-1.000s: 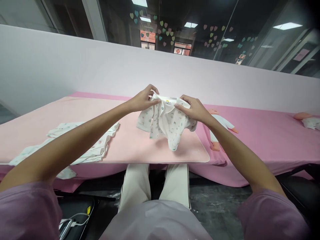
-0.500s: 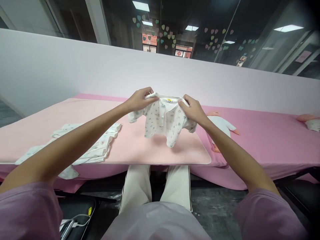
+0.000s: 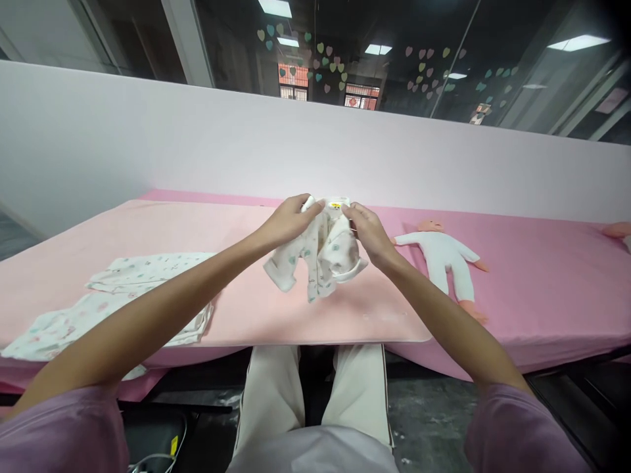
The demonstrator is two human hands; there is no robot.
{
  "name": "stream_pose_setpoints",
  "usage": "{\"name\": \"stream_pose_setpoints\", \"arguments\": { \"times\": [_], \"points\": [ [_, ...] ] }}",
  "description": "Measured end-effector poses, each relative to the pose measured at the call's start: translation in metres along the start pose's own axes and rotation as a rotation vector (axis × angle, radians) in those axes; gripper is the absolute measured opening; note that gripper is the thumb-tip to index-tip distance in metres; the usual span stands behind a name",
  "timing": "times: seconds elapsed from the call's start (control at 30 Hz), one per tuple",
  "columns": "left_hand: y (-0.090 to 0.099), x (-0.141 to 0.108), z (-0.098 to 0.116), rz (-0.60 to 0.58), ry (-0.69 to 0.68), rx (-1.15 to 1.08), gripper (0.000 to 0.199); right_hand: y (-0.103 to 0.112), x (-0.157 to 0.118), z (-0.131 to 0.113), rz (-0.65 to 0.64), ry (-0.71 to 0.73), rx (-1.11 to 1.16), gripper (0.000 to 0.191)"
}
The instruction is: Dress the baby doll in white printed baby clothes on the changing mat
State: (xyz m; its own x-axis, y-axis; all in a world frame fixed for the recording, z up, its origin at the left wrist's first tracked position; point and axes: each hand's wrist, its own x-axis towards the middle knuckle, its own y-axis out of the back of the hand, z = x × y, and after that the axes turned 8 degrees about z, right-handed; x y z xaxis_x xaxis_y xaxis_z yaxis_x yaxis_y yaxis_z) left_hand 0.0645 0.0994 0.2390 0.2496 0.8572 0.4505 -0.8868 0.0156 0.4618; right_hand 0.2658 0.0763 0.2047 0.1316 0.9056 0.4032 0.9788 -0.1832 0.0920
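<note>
A small white baby shirt (image 3: pixel 323 253) with a fine print hangs in the air above the peach mat (image 3: pixel 246 302). My left hand (image 3: pixel 296 220) pinches its left shoulder near the collar. On the other side of the yellow neck label, my right hand (image 3: pixel 367 230) grips the collar edge. The front of the shirt is bunched and its sleeves droop. More printed white clothes (image 3: pixel 103 305) lie on the mat at the left, partly covered by my left forearm.
A doll (image 3: pixel 446 253) in a white suit lies on the pink sheet (image 3: pixel 537 282) at the right. Part of another doll (image 3: pixel 618 230) shows at the far right edge. A white wall (image 3: pixel 296 151) rises behind the bed. A black chair (image 3: pixel 152 433) stands at the lower left.
My hands have come closer together and lower, and the shirt's collar has gone from stretched wide to narrow and bunched. The view has shifted, so more of the doll shows.
</note>
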Motion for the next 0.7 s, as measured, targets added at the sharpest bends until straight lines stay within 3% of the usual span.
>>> {"name": "stream_pose_setpoints", "arguments": {
  "times": [0.13,0.23,0.43,0.6,0.7],
  "points": [
    [-0.015,0.004,0.0,-0.082,0.108,-0.277,0.045,-0.021,-0.001,-0.002,-0.083,0.077,0.082,0.034],
    [-0.017,0.01,-0.003,-0.049,0.12,-0.308,0.043,-0.025,-0.004,-0.007,-0.116,0.117,0.134,0.033],
    [-0.008,0.03,-0.009,-0.09,0.12,-0.189,0.032,-0.011,-0.004,-0.005,-0.186,0.016,0.227,0.03],
    [0.001,0.048,-0.011,-0.147,0.053,-0.207,0.027,0.01,-0.015,0.008,-0.135,0.047,0.285,0.025],
    [-0.003,0.052,-0.009,-0.162,0.029,-0.218,0.028,0.015,-0.028,0.016,-0.069,0.093,0.265,0.025]
  ]
}}
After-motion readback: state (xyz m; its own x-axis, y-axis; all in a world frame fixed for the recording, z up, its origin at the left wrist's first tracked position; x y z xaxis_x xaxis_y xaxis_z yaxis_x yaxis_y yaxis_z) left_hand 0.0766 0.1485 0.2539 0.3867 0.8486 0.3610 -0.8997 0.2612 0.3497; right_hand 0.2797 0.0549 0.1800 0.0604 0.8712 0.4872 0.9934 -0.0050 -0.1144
